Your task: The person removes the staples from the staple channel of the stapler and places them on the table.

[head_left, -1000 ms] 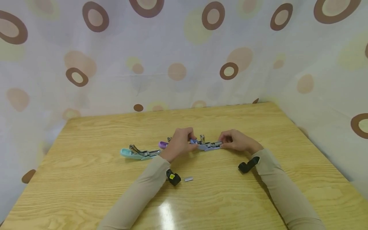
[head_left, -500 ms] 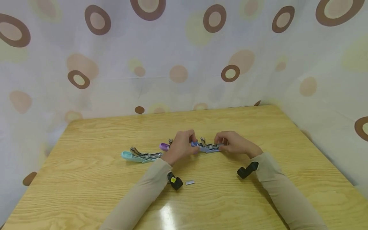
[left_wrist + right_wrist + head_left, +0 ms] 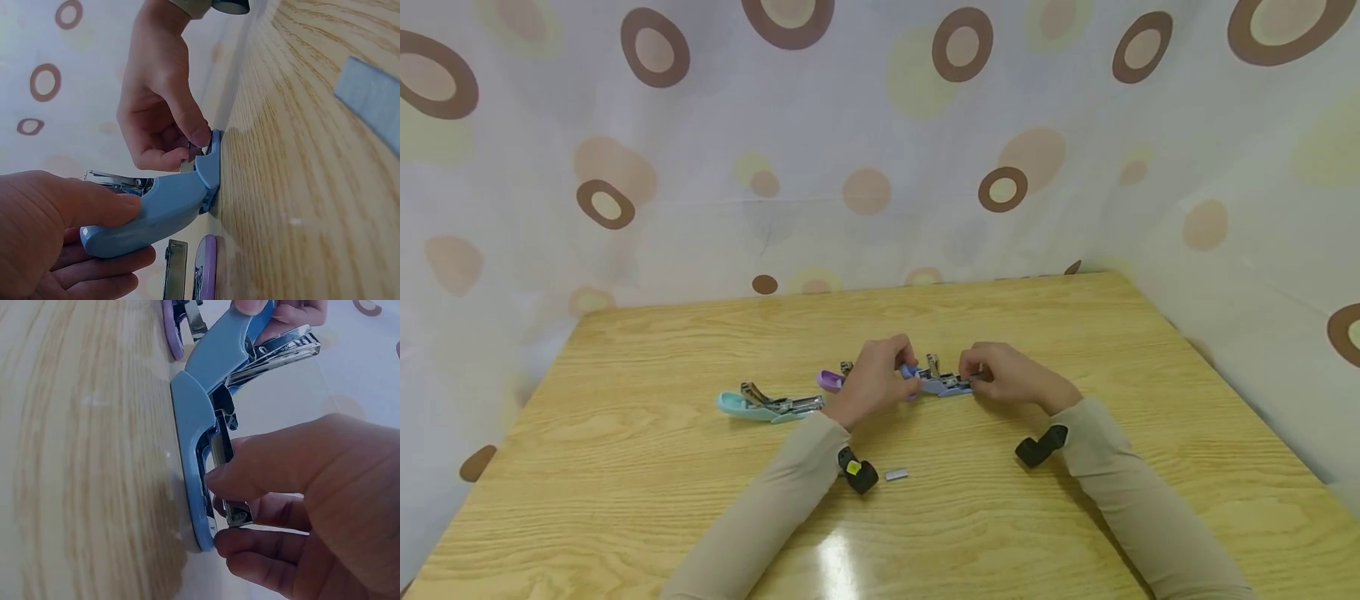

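Observation:
A light-blue stapler (image 3: 934, 387) lies opened out on the wooden table, its top swung back. My left hand (image 3: 872, 377) grips the raised blue handle (image 3: 153, 215), thumb along one side and fingers round the other. At the front end, my right hand (image 3: 1021, 377) pinches the stapler's metal staple channel (image 3: 220, 447) between thumb and fingers, just above the blue base (image 3: 192, 412). Behind my left hand, a purple stapler (image 3: 830, 381) is partly hidden. A mint-green stapler (image 3: 748, 408), also opened out, lies to the left.
A small grey strip of staples (image 3: 897, 475) lies on the table (image 3: 985, 517) nearer to me, beside my left wrist's black camera (image 3: 859, 473). A patterned cloth (image 3: 820, 225) hangs behind the table and along its sides.
My right hand has shifted slightly left, its fingers moving from the blue stapler's front tip further over the metal channel. The left hand keeps its grip on the handle.

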{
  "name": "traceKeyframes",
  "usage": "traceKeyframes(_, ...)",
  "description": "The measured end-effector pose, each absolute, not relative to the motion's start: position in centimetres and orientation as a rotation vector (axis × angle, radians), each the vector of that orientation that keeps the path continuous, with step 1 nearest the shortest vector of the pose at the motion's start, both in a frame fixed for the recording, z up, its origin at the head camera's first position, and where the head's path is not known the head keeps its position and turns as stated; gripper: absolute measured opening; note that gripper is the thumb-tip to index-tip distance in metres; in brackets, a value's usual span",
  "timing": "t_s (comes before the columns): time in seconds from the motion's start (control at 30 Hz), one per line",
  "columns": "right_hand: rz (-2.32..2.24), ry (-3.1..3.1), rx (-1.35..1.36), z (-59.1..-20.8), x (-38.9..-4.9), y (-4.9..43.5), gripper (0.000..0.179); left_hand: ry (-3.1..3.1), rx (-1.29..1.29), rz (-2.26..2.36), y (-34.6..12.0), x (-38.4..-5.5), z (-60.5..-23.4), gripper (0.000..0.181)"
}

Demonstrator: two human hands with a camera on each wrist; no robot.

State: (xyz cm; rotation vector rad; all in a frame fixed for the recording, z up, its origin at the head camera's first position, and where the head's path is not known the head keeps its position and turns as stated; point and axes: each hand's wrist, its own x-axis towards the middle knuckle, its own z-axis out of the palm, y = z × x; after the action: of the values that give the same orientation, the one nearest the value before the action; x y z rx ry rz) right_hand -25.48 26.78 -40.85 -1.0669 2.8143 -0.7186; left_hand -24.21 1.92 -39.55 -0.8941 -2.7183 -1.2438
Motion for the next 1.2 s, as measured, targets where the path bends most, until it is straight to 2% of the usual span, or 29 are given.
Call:
traceKeyframes(0.47, -0.756, 2.789, -1.103, -41.0, -25.5, 26.9, 0.022, -2.727, -0.906, -1.247, 1.9, -24.1, -39.6, 0.02)
traceKeyframes(0.6, -0.846, 2.749, -1.042, -41.0, -25.5, 27.2, 0.021, -2.719, -0.912, -1.249, 1.9, -24.1, -39.6, 0.02)
traceKeyframes(0.93, -0.916, 2.782, -0.936, -40.5, -25.4, 27.9, 0.015, -2.759, -0.873, -1.329, 2.0, -24.1, -39.4, 0.036)
traceKeyframes(1.2, -1.002, 2.849, -0.982, -39.7, -25.1, 27.5, 0.016, -2.746, -0.895, -1.351, 1.9, -24.1, -39.6, 0.034)
